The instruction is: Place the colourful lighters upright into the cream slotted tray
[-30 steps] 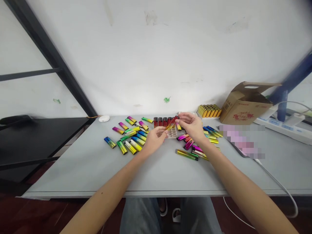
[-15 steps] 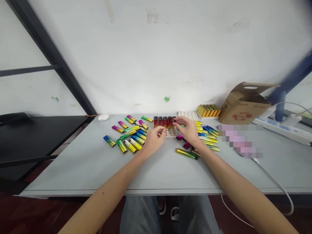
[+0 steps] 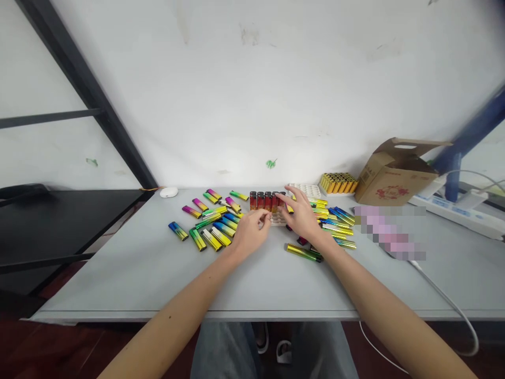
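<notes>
Grip open on right hand point(image 3: 302, 217) above red lighters point(image 3: 264, 200) upright in white tray point(image 3: 278, 219), left hand point(image 3: 250, 233) curled

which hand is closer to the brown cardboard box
Right. The right hand sits well left of the open brown cardboard box; the left hand lies farther left.

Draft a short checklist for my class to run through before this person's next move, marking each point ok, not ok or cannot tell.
Red lighters standing upright in a row: ok.
Right hand clear of that row: not ok, its fingers reach over the row's right end.
Left hand holding nothing: cannot tell, its fingers hide the view.
White tray lying flat: ok.
Loose lighters away from the table edge: ok.
</notes>
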### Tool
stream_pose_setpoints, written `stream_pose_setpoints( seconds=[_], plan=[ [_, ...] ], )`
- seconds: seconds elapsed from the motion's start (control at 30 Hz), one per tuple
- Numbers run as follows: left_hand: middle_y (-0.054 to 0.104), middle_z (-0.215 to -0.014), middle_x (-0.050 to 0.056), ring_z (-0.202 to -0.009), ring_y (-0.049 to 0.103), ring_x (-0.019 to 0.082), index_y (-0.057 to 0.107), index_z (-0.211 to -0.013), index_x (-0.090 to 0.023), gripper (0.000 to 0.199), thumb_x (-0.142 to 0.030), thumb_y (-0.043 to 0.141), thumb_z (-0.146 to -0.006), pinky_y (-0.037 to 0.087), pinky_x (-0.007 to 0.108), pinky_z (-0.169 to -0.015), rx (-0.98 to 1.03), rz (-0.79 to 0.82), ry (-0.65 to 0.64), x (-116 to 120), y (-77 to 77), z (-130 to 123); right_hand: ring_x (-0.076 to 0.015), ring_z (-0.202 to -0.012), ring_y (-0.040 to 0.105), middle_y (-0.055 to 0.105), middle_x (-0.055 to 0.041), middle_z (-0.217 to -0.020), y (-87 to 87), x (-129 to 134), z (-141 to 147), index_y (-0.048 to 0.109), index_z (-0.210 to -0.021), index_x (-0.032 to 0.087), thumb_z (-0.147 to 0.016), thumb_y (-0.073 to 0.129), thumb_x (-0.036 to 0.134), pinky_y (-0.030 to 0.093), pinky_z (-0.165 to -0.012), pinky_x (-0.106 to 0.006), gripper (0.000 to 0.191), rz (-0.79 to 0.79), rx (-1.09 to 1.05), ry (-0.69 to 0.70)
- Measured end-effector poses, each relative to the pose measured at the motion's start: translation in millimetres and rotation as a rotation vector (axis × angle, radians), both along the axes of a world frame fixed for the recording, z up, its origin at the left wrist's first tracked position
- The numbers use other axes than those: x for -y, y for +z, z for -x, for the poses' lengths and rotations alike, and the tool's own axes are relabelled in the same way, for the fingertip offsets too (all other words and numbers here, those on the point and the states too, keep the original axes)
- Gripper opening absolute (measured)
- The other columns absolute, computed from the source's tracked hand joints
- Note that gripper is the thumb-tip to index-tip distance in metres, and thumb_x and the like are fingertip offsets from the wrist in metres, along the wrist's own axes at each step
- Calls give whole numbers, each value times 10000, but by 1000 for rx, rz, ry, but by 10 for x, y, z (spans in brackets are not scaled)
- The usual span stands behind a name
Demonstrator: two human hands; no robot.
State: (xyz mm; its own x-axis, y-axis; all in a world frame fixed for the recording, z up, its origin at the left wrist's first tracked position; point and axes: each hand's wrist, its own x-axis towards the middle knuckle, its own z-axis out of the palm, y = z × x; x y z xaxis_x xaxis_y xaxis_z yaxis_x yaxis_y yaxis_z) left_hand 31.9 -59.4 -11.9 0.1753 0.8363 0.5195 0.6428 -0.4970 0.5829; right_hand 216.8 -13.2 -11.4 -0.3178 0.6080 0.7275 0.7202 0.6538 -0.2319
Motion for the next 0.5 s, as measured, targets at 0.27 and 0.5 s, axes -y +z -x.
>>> stream_pose_setpoints(
  seconds=[0.27,0.5],
  plan=[
    [687,-893,45,-880,606,199,625,-910,-194,122,-202,508,-876,485,329,-778,-126,-70,-28,-25,-32,15,-274,-1253,499,550,-118,-1326,139,72,-181,586,-1235,223,-907,490,306,417,-1055,-464,352,84,-117,3],
    [673,-895,53,-882,593,206,617,-889,-186,122,-170,499,-865,480,346,-796,-191,-91,-46,-36,-55,-6,-250,-898,682,735,-65,-955,232,338,-824,686,-1001,222,-909,501,368,537,-814,-401,253,240,-136,-91]
  ],
)
